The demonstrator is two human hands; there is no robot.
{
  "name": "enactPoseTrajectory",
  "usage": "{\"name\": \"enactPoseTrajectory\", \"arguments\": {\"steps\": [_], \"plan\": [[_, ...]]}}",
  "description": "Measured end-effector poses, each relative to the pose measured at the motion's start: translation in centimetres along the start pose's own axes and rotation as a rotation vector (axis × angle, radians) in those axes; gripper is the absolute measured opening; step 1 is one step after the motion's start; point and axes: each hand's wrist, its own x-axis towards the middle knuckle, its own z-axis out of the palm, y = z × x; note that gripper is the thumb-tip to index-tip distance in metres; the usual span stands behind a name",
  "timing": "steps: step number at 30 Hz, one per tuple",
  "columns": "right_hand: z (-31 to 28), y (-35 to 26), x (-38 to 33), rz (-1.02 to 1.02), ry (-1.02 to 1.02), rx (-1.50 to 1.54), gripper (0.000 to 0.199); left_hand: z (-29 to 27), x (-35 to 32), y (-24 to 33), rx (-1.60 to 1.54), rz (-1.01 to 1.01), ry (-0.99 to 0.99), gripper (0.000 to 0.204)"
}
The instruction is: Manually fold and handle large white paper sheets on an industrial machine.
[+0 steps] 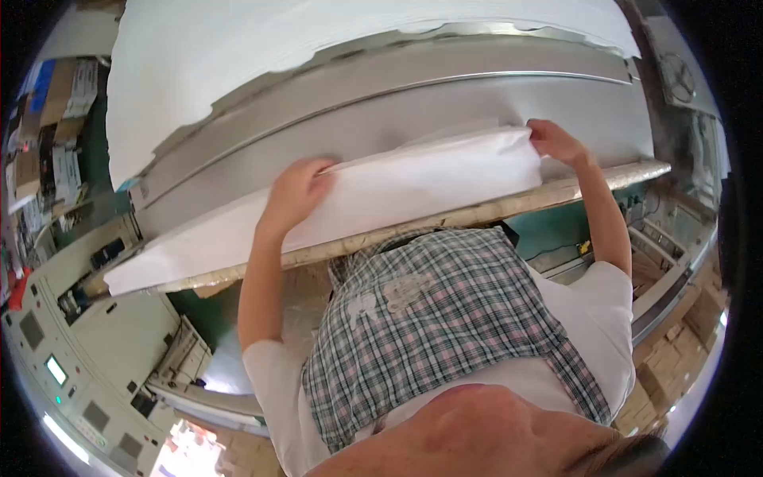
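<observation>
A long folded white sheet [429, 183], thin and soft-looking, lies along the front of a grey metal surface [373, 131]; whether it is paper or cloth I cannot tell. My left hand [298, 195] is at its upper edge left of the middle, fingers curled over the edge and slightly blurred. At the sheet's right end, my right hand [560, 143] pinches the upper corner, where the material is creased. Toward the far left the sheet tapers and runs out over the padded front edge [477, 215].
Beyond the metal surface hangs a large white sheet [238, 56] with a ragged lower edge. A pale control cabinet [79, 366] with a small lit screen stands at the left. Stacked boxes [56, 95] are at the far left, a handwheel [677, 78] at the far right.
</observation>
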Motion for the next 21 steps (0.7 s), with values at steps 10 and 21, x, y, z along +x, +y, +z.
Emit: {"name": "enactPoseTrajectory", "arguments": {"steps": [10,21], "plan": [[5.4,-11.2,5.0,-0.209,-0.297,-0.338,0.018,1.4,5.8,0.2,0.05,0.066,-0.413,0.061],[7.4,-16.8,7.1,-0.525,-0.539,-0.257,0.016,1.5,4.7,0.7,0.052,0.032,-0.342,0.072]]}}
